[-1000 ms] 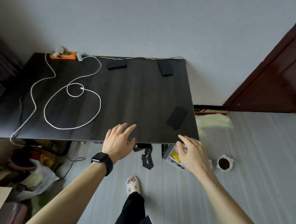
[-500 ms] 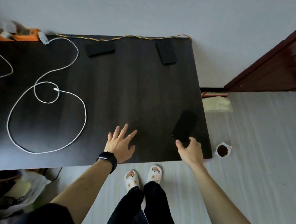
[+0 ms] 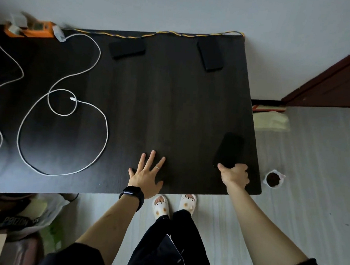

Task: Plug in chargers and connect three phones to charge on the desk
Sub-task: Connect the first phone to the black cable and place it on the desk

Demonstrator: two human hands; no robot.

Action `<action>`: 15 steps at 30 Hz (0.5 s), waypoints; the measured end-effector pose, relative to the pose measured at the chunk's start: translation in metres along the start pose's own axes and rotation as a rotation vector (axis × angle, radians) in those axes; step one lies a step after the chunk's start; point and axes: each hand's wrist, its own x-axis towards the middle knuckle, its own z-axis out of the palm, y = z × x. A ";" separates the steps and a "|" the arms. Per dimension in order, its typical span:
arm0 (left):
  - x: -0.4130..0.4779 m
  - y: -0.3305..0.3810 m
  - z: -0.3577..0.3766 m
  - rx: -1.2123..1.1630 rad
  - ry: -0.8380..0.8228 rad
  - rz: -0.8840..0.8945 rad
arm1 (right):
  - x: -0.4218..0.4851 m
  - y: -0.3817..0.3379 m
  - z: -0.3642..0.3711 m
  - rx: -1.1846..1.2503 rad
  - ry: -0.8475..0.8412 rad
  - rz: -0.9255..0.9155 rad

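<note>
right hand (image 3: 234, 175): half a sec ago it was only just touching the corner. Now the thumb's on one side and the fingers are curled over the near end of the near phone (image 3: 228, 150), so it's got a real grip.
left hand (image 3: 147, 175): barely shifted, flat on the desk (image 3: 172, 101) with fingers spread, holding nothing.
near phone: on the desk close to the right edge and front corner. Can't tell if it's lifted off the wood yet.
back-left phone (image 3: 127, 48): at the back edge, nothing plugged in.
back-right phone (image 3: 210, 55): same deal, well apart from the other one.
white cable (image 3: 108, 132): looped over the left half, with the free tip (image 3: 72, 99) inside the small loop, well apart from all three phones.
power strip (image 3: 30, 30): orange, in the back-left corner with a charger plug (image 3: 58, 34) just beside it. Too blurry to say if it's seated.
desk edge: the grip is on one end only, right by the edge. If it slips, I reckon the phone hits the floor, where a cup (image 3: 272, 179) of something dark sits near the desk.
loops: dragging the tip over could tighten the coils and yank the plug loose.
second cable (image 3: 1, 140): runs off the left side with its end out of view, so one phone might end up short a lead.
</note>
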 end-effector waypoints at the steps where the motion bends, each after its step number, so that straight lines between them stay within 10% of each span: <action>1: 0.000 0.000 0.001 -0.002 -0.003 -0.003 | 0.003 0.003 0.000 -0.003 -0.016 -0.008; 9: 0.002 0.012 -0.009 -0.110 -0.058 -0.065 | 0.016 0.019 -0.018 0.051 -0.259 -0.102; 15: -0.017 0.047 -0.050 -0.823 -0.077 -0.102 | -0.034 0.030 -0.042 0.352 -0.518 -0.150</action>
